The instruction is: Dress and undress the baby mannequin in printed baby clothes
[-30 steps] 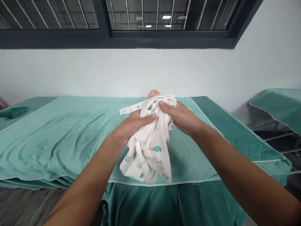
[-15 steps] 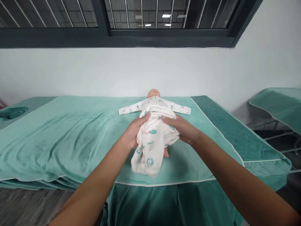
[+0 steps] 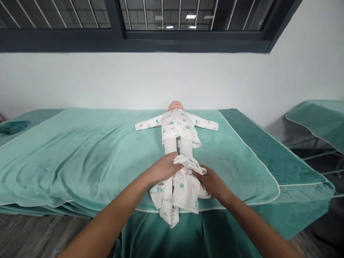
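Observation:
A baby doll (image 3: 175, 105) lies on its back with its head toward the wall, arms stretched out sideways. It wears a white printed jacket (image 3: 179, 125), and its pale legs (image 3: 186, 146) show below the hem. White baby pants (image 3: 185, 186) with the same kind of print are bunched around the lower legs, hiding the feet. My left hand (image 3: 166, 166) is closed on the waistband side of the pants. My right hand (image 3: 211, 181) grips the gathered cloth at the other side. The pant legs hang toward me over the edge of the bed.
Under the doll is a light green blanket (image 3: 107, 154) with white piping, spread over a darker green quilted bed cover (image 3: 258, 143). A barred window (image 3: 177, 39) is in the white wall behind. Another green-covered surface (image 3: 319, 116) stands at the right.
Both hands have come down toward me with the pants, from over the doll's middle to its lower legs. The jacket front and upper legs now show.

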`<state>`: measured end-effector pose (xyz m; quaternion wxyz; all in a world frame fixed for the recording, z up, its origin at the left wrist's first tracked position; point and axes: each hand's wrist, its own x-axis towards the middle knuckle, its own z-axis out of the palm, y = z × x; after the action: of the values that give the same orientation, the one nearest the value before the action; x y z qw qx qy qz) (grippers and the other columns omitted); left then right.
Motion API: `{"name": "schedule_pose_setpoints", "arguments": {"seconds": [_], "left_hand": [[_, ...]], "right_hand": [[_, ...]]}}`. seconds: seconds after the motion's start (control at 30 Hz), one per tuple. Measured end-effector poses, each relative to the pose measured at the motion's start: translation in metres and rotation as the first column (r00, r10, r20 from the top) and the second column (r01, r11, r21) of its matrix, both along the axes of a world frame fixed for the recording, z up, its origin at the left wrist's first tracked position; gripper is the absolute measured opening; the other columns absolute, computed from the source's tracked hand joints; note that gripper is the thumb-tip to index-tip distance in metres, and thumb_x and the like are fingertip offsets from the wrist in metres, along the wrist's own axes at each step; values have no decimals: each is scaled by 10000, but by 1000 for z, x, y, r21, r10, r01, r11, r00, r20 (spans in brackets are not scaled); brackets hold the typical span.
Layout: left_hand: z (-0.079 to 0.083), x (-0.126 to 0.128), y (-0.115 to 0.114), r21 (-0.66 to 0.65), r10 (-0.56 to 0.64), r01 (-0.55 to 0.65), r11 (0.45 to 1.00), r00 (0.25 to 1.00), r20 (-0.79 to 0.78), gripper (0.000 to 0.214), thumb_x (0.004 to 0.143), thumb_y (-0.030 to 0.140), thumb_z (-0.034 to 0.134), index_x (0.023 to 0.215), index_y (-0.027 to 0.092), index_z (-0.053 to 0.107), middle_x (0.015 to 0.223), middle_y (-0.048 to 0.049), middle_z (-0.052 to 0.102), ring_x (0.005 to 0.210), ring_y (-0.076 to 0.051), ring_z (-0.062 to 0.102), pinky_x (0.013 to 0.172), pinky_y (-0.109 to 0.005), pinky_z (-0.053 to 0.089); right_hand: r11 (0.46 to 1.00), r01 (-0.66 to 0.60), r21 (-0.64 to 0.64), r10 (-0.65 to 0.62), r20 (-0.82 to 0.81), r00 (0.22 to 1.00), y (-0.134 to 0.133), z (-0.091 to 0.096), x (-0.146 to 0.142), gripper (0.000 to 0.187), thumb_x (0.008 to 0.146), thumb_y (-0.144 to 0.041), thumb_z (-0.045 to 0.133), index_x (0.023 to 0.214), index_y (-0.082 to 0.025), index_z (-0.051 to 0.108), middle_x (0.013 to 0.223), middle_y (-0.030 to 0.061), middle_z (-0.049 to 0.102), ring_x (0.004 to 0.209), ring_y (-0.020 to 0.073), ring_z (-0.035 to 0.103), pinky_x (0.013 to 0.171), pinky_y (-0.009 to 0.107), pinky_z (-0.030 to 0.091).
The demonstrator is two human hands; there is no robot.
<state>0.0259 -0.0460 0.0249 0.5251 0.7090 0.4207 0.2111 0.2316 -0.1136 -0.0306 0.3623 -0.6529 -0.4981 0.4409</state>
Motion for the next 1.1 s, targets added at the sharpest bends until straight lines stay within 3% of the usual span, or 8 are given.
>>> {"name": "schedule_pose_setpoints", "arguments": {"seconds": [0.1,0.37,0.5,0.67,0.8,0.9,1.0,1.1], "left_hand": [[-2,2,-4,238,-47,101,966,974,-221,126,862,334,538,799,232,499,896,-46,649,871,-251,605,721,-342,426],[-1,11,-8,168,-62,115,979,954,-294,119,881,336,499,842,230,459,905,-34,625,849,-234,601,673,-320,390],[3,16,-10,73,-68,82,994,982,-174,116,870,336,534,888,223,517,945,-21,643,900,-231,606,727,-316,410],[7,20,-9,-90,0,6,996,998,64,199,844,386,626,915,205,583,937,-21,651,870,-210,603,718,-301,428],[6,21,6,-307,19,66,949,964,266,307,796,404,726,996,182,656,1045,-70,692,917,-217,638,752,-306,461],[4,21,26,-374,-4,117,920,957,290,370,738,388,791,1023,178,682,1053,-85,706,910,-224,654,762,-318,477],[3,24,46,-281,18,55,958,968,249,308,737,363,772,961,179,668,965,-57,705,852,-216,648,755,-322,470],[4,31,63,-12,80,-79,997,982,172,160,780,293,685,873,183,616,923,-30,676,877,-214,623,768,-312,448]], "right_hand": [[998,51,49,-55,89,995,-5,-11,-9,351,856,-553,572,787,-210,603,761,28,674,764,231,594,660,326,409],[989,77,124,-54,-181,982,0,-24,-13,395,855,-612,580,835,-218,558,807,13,625,784,212,563,709,329,449],[964,116,238,-45,-285,958,2,-31,-11,350,897,-573,558,871,-227,517,856,3,574,795,185,524,763,324,451],[878,186,442,-75,-258,963,16,-34,-1,267,913,-483,562,844,-232,504,836,-5,516,779,170,485,749,307,435],[820,232,523,-90,-283,955,40,-31,5,240,865,-454,582,823,-236,490,817,2,522,769,185,494,718,326,434],[800,268,537,-123,-290,949,57,-27,3,218,857,-414,557,795,-247,432,771,-3,496,729,184,470,677,333,425],[794,290,535,-163,-273,948,69,-25,-1,222,874,-406,507,776,-252,382,747,-6,467,704,179,452,667,339,424],[803,286,523,-193,-225,955,80,-23,1,206,898,-416,470,805,-254,386,738,-14,450,690,177,447,653,337,411]]}}
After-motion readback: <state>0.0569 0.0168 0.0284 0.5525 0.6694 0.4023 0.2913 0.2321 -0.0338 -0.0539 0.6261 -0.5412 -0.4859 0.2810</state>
